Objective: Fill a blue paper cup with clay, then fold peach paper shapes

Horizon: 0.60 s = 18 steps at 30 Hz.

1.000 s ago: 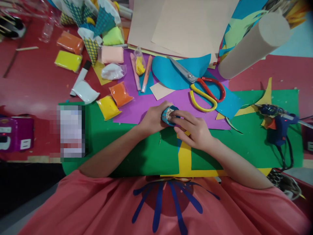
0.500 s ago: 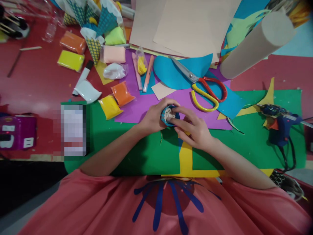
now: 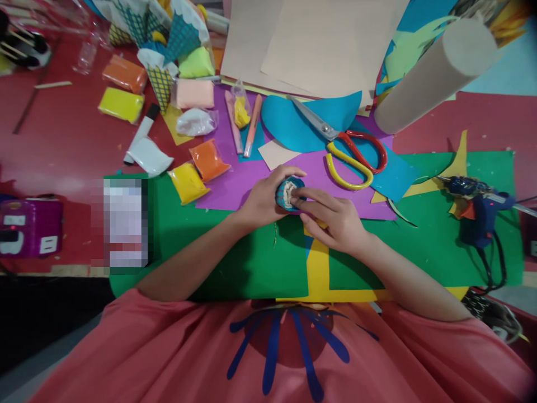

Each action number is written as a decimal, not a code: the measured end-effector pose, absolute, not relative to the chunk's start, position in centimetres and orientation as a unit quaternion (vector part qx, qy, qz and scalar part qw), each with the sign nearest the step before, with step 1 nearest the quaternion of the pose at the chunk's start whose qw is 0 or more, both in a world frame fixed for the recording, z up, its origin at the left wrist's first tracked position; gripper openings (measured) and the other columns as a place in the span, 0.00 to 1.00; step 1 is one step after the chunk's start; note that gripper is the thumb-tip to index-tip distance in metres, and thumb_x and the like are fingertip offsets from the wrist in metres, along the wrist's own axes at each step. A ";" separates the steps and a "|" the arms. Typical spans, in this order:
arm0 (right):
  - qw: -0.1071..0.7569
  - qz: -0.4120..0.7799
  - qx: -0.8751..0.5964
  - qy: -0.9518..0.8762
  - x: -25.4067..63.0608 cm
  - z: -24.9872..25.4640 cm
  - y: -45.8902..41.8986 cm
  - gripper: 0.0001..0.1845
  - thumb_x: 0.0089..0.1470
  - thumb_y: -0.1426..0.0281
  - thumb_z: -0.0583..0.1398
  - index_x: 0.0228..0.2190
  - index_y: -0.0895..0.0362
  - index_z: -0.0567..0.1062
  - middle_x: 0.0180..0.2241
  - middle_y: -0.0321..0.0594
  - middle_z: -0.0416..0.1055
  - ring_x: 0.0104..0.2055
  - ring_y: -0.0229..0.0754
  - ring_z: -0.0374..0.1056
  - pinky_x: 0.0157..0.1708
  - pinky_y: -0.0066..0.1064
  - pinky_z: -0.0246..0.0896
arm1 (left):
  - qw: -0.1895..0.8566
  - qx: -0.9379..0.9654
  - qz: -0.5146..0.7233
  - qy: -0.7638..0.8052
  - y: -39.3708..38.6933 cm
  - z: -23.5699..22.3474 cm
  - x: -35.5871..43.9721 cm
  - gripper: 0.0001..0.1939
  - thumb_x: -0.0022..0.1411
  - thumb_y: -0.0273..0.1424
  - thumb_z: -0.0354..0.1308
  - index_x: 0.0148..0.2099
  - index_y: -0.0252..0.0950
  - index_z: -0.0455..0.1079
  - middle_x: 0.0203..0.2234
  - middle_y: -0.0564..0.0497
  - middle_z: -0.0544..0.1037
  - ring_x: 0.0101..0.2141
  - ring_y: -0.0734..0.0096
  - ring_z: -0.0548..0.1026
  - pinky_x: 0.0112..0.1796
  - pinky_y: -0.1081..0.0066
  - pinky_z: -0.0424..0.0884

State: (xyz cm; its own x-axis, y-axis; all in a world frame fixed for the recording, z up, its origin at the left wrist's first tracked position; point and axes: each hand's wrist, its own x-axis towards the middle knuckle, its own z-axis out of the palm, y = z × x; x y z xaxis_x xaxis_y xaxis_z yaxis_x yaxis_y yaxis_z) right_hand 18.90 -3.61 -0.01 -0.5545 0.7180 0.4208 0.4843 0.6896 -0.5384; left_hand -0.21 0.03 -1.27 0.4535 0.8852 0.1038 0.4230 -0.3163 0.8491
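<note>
My left hand (image 3: pixel 264 198) is wrapped round a small blue paper cone (image 3: pixel 286 196) with whitish clay showing in its open end. My right hand (image 3: pixel 335 218) reaches in from the right, its fingertips pressing on the clay at the cone's mouth. Both hands hover over the edge where a purple sheet (image 3: pixel 243 179) meets the green sheet (image 3: pixel 210 246). A yellow paper strip (image 3: pixel 316 268) lies under my right wrist.
Red and yellow scissors (image 3: pixel 352 157) lie on blue paper behind my hands. A blue glue gun (image 3: pixel 478 210) rests at the right. Clay packets, orange (image 3: pixel 208 160) and yellow (image 3: pixel 188 183), lie to the left, with more behind. A cardboard tube (image 3: pixel 432 73) and beige sheets (image 3: pixel 310 45) sit at the back.
My right fingers have shifted over the cone's opening, pressing the whitish clay; the cone has turned slightly in my left hand. Nothing else on the table moved.
</note>
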 end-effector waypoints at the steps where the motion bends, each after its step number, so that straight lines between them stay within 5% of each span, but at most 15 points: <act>1: 0.315 0.189 -0.350 -0.862 18.9 0.0 -3.6 0.15 0.62 0.71 0.53 0.46 0.60 0.74 0.50 0.51 0.75 0.42 0.44 0.76 0.36 0.32 0.73 | 0.393 0.756 0.288 0.437 0.1 -1.3 -0.2 0.23 0.52 0.34 0.62 0.50 0.43 0.62 0.46 0.49 0.76 0.44 0.66 0.77 0.43 0.68 0.72; 7: 0.334 0.204 -0.364 -0.845 19.2 -0.3 -3.2 0.19 0.62 0.71 0.53 0.53 0.59 0.70 0.51 0.51 0.74 0.50 0.46 0.74 0.44 0.36 0.74 | 0.398 0.763 0.292 0.418 0.0 -1.3 0.0 0.27 0.51 0.33 0.61 0.53 0.39 0.58 0.49 0.45 0.73 0.46 0.64 0.75 0.44 0.67 0.73; 13: 0.344 0.185 -0.355 -0.850 19.2 -0.2 -3.1 0.20 0.62 0.71 0.53 0.54 0.59 0.69 0.55 0.52 0.70 0.57 0.48 0.69 0.52 0.41 0.71 | 0.425 0.754 0.283 0.412 0.2 -0.7 0.1 0.19 0.53 0.30 0.57 0.48 0.39 0.60 0.43 0.48 0.73 0.44 0.66 0.72 0.45 0.65 0.71; 18: 0.315 0.220 -0.356 -0.852 19.2 -0.3 -3.2 0.21 0.62 0.68 0.53 0.56 0.59 0.65 0.57 0.53 0.69 0.57 0.48 0.69 0.50 0.40 0.72 | 0.470 0.739 0.218 0.431 0.4 -0.4 0.1 0.16 0.49 0.28 0.58 0.41 0.40 0.60 0.29 0.56 0.72 0.29 0.72 0.70 0.29 0.72 0.67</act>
State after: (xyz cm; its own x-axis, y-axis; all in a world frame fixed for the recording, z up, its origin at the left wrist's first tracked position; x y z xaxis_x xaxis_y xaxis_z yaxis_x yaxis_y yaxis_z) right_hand 19.17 -3.24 -0.35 -0.5480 0.7457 0.3790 0.4684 0.6489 -0.5996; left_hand 0.08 0.40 -0.43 0.5343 0.8412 -0.0831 0.4315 -0.1869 0.8825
